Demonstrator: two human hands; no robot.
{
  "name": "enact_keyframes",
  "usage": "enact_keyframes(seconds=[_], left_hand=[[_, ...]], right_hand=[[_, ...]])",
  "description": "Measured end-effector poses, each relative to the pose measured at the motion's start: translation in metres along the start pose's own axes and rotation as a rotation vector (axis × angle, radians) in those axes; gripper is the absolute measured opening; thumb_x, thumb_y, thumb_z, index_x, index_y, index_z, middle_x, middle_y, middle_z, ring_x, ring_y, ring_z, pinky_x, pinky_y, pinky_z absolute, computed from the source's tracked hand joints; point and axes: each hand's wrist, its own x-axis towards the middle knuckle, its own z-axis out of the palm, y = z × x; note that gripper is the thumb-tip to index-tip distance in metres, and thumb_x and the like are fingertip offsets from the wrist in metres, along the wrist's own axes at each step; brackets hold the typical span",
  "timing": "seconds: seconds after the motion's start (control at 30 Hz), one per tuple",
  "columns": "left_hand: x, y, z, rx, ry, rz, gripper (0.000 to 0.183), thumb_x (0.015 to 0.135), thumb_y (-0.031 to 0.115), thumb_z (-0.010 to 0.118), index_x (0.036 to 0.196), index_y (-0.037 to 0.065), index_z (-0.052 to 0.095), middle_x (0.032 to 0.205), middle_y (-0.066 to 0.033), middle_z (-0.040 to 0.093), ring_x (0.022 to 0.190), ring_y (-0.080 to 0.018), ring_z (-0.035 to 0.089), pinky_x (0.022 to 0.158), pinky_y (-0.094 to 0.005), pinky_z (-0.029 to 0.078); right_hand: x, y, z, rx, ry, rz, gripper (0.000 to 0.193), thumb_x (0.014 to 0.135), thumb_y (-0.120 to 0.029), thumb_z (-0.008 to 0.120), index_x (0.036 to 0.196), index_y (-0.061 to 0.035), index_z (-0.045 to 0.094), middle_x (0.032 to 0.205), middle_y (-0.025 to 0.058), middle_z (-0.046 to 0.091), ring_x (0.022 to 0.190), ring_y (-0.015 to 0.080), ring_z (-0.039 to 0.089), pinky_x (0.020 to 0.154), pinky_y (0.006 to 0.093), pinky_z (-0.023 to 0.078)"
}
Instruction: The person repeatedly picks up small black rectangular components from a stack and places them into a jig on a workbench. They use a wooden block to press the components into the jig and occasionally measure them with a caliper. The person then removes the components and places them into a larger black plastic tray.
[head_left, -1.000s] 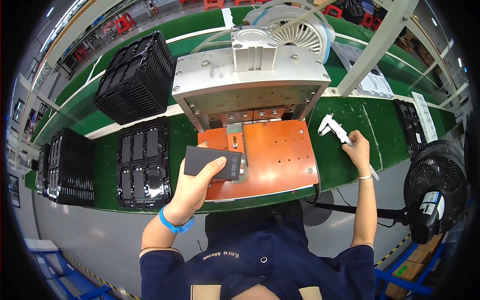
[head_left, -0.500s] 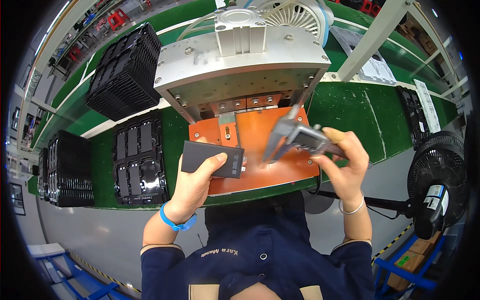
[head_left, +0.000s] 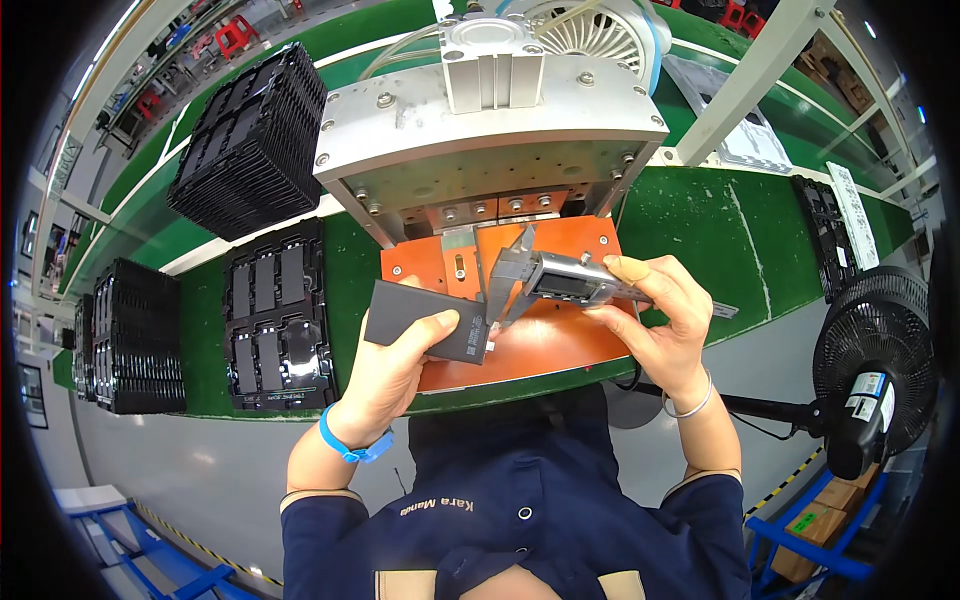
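Note:
A flat black battery (head_left: 425,315) with small white print and a pale tab at one edge is gripped in my left hand (head_left: 400,355), the thumb pressed on its face. In my right hand (head_left: 665,310) is a digital caliper (head_left: 570,280) with a small display. The caliper's jaws point left and lie close to the battery's right edge; whether they touch it I cannot tell. Both hands are above the orange plate (head_left: 560,345) of a metal press (head_left: 490,130). A blue band circles my left wrist, a metal bangle my right.
Black trays (head_left: 278,315) with flat black pieces lie left of the press. Tall tray stacks (head_left: 250,140) stand behind and at far left (head_left: 138,335). A black fan (head_left: 870,370) stands at right, a white fan (head_left: 590,40) behind the press. The bench top (head_left: 690,225) is green.
My right hand has moved left, bringing the caliper's jaws to the battery's right edge. The battery has tilted slightly in my left hand, which stays about where it was.

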Motion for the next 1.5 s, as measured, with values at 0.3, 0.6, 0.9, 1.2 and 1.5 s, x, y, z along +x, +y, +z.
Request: enact_keyframes(seconds=[0.3, 0.6, 0.9, 1.2, 1.5], left_hand=[[0.000, 0.000, -0.001, 0.010, -0.005, 0.011, 0.016, 0.088, 0.006, 0.057, 0.097, -0.007, 0.060, 0.088, -0.0208, 0.070, 0.082, -0.0256, 0.070, 0.080, -0.0354, 0.056], [0.001, -0.003, -0.005, 0.041, -0.002, -0.017, 0.017, 0.088, 0.006, 0.056, 0.102, -0.004, 0.051, 0.095, -0.0223, 0.067, 0.084, -0.0289, 0.070, 0.080, -0.0382, 0.058], [0.001, -0.005, -0.002, -0.027, 0.072, -0.010, 0.015, 0.087, 0.004, 0.062, 0.097, 0.000, 0.052, 0.095, -0.0119, 0.065, 0.087, -0.0182, 0.068, 0.077, -0.0318, 0.058], [0.000, -0.008, -0.005, -0.008, 0.093, -0.017, 0.022, 0.088, 0.005, 0.059, 0.107, -0.002, 0.050, 0.100, -0.0140, 0.064, 0.092, -0.0229, 0.067, 0.082, -0.0366, 0.058], [0.004, -0.002, 0.002, -0.037, 0.056, -0.036, 0.019, 0.087, 0.005, 0.063, 0.101, -0.001, 0.052, 0.094, -0.0113, 0.065, 0.088, -0.0194, 0.068, 0.078, -0.0325, 0.059]], right_hand=[[-0.001, 0.003, 0.004, -0.008, 0.034, -0.048, 0.043, 0.065, -0.009, 0.083, 0.107, -0.0054, 0.071, 0.081, 0.0066, 0.068, 0.067, 0.0165, 0.063, 0.057, 0.0262, 0.049], [-0.002, 0.002, 0.001, -0.029, 0.079, -0.044, 0.043, 0.064, -0.008, 0.084, 0.105, -0.0051, 0.071, 0.079, 0.0059, 0.067, 0.064, 0.0154, 0.061, 0.054, 0.0260, 0.048], [-0.007, -0.001, 0.000, 0.034, 0.033, -0.051, 0.042, 0.064, -0.007, 0.084, 0.104, -0.0047, 0.071, 0.080, 0.0058, 0.068, 0.064, 0.0147, 0.063, 0.054, 0.0245, 0.049], [-0.010, -0.002, 0.004, 0.055, 0.038, -0.043, 0.045, 0.063, -0.008, 0.085, 0.105, -0.0061, 0.072, 0.078, 0.0047, 0.066, 0.062, 0.0136, 0.062, 0.054, 0.0244, 0.048], [-0.008, 0.002, 0.002, 0.030, 0.051, -0.069, 0.045, 0.062, -0.009, 0.085, 0.105, -0.0059, 0.072, 0.079, 0.0058, 0.066, 0.062, 0.0154, 0.061, 0.054, 0.0257, 0.048]])
